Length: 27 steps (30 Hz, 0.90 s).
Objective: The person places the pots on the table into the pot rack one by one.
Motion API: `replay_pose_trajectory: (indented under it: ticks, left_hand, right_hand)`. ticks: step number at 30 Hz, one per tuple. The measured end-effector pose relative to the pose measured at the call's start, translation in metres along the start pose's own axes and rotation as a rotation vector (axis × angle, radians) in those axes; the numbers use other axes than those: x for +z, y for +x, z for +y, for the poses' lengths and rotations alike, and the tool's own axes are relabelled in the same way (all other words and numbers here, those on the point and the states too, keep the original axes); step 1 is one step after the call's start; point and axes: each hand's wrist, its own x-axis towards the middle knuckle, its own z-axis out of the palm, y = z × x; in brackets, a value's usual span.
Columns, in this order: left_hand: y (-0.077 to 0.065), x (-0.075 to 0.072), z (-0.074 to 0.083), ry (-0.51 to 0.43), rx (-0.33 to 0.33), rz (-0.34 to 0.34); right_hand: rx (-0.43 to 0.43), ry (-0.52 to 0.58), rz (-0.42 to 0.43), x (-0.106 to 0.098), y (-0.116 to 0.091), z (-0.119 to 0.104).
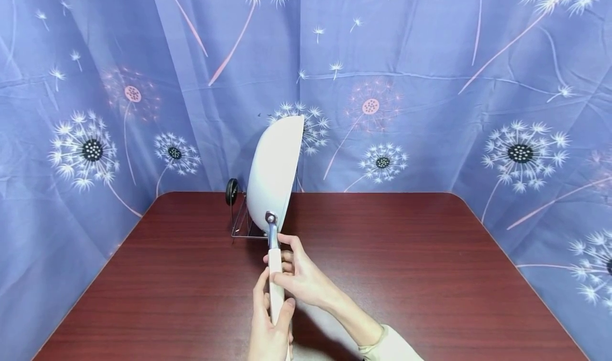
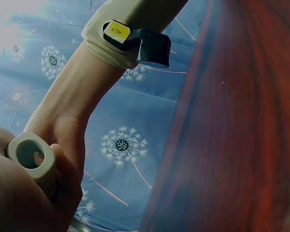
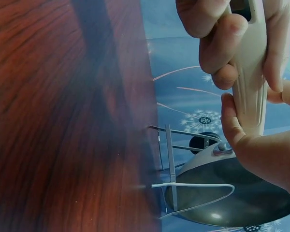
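Note:
A pan [image 1: 272,175] stands on its edge in a wire rack [image 1: 248,237], its white outside facing left and its dark inside [image 3: 241,193] showing in the right wrist view. Its pale handle [image 1: 275,286] points toward me. My right hand [image 1: 306,276] grips the handle near the metal joint, thumb on one side and fingers on the other. Lower down, my left hand [image 1: 270,334] holds the same handle close to its end. The hollow handle end [image 2: 31,154] shows in the left wrist view, with fingers around it.
A round black knob-like piece [image 1: 231,191] sits at the rack's left side. The red-brown wooden table [image 1: 406,255] extends around the rack. Behind and beside it hangs a blue dandelion-print curtain [image 1: 430,111]. A black camera [image 2: 152,48] is strapped to the right wrist.

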Motion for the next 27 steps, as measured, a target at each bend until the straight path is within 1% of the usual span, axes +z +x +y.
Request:
replay_pose_trajectory:
  ticks: [2, 4, 9, 10, 15, 19, 22, 25, 27]
  left_hand:
    - [-0.001, 0.0, 0.0, 0.005, 0.006, -0.013]
    - [-0.001, 0.0, 0.0, 0.008, -0.008, -0.034]
    - [-0.001, -0.002, 0.001, 0.017, -0.086, -0.097]
    - [-0.001, -0.002, 0.001, 0.018, -0.092, -0.111]
    - [-0.001, -0.006, -0.001, 0.002, -0.092, -0.191]
    - [0.001, -0.009, -0.002, 0.005, -0.064, -0.24]
    - [0.002, -0.014, -0.003, 0.036, -0.029, -0.296]
    - [0.004, -0.021, -0.004, 0.074, -0.032, -0.354]
    - [0.005, -0.024, -0.004, 0.104, -0.037, -0.381]
  right_hand:
    - [0.008, -0.005, 0.004, 0.0, 0.0, 0.0]
    - [0.021, -0.013, 0.01, -0.001, -0.001, 0.0]
    - [0.019, -0.067, 0.021, -0.002, -0.002, 0.001]
    - [0.018, -0.078, 0.023, -0.002, -0.002, 0.001]
    - [0.023, -0.104, 0.028, -0.002, -0.004, 0.002]
    - [0.021, -0.107, 0.025, -0.004, -0.005, 0.002]
    - [0.018, -0.117, 0.021, -0.006, -0.006, 0.002]
    - [0.022, -0.115, 0.022, -0.007, -0.007, 0.004]
    - [0.02, -0.114, 0.023, -0.008, -0.007, 0.005]
